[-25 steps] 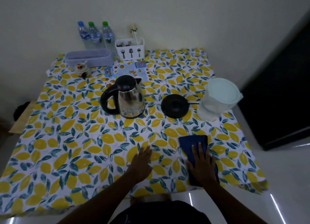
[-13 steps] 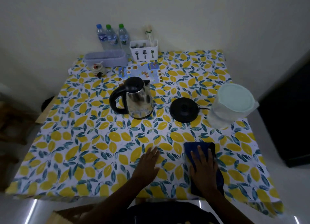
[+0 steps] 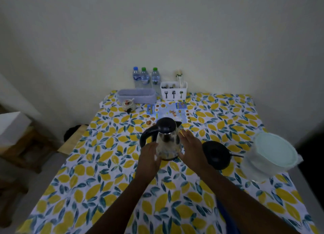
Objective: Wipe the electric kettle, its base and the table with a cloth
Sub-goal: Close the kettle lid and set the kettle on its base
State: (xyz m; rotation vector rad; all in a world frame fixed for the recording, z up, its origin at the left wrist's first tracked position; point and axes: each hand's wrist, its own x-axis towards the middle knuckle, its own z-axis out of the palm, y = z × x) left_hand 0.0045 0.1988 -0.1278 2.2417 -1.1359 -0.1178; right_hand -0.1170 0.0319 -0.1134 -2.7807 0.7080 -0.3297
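The steel electric kettle (image 3: 167, 140), with a black lid and handle, stands mid-table on the lemon-print tablecloth (image 3: 105, 181). My left hand (image 3: 149, 156) is against its left side by the handle. My right hand (image 3: 191, 147) is at its right side with the fingers stretched out. Neither hand is wrapped around the kettle, and blur hides how firm the contact is. The round black base (image 3: 216, 154) lies just right of my right hand, its cord running right. The blue cloth (image 3: 226, 218) lies near the front edge, mostly hidden under my right forearm.
A lidded translucent tub (image 3: 273, 154) stands at the right edge. At the back are three water bottles (image 3: 144, 77), a white cutlery holder (image 3: 173, 90), a grey basket (image 3: 136, 96), a small jar (image 3: 128, 104) and a printed mat (image 3: 168, 112). A wooden stool (image 3: 26, 146) stands left.
Both hands left the table front and reached forward to either side of the kettle. My right hand let go of the blue cloth. The camera tilted up.
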